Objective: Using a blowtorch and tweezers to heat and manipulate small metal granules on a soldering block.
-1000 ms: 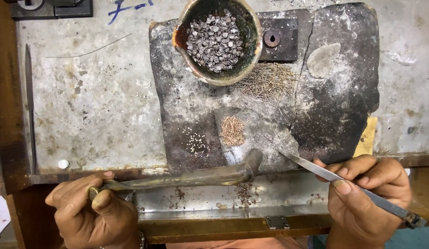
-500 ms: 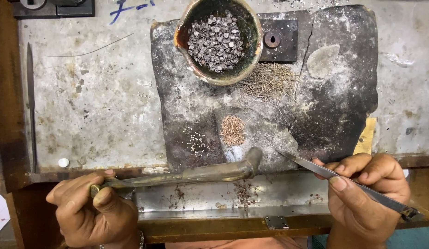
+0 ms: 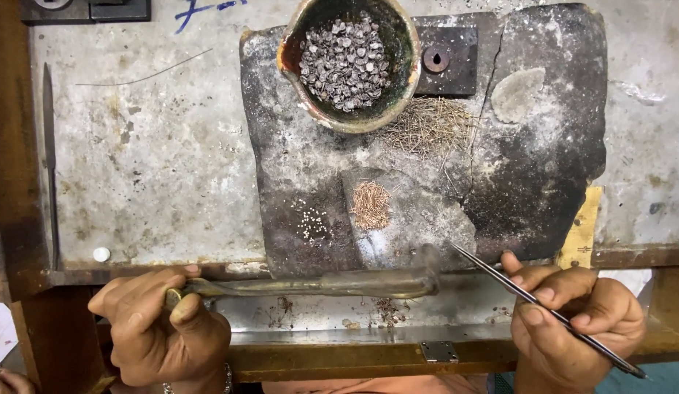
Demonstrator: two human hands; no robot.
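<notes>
Left hand (image 3: 158,325) low at bench edge, fingers curled round long tarnished metal blowpipe (image 3: 317,283), lying level, bent tip rightward. Right hand (image 3: 573,317) pinches slim steel tweezers (image 3: 533,299), points up-left at scorched dark slab (image 3: 544,168). Beyond: small copper wire heap (image 3: 370,204), rusty round bowl of grey metal bits (image 3: 346,62).

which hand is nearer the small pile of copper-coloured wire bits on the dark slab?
Right. The right hand sits below and to the right of the copper-coloured wire bits, its tweezers pointing toward them. The left hand is farther, at lower left.
</notes>
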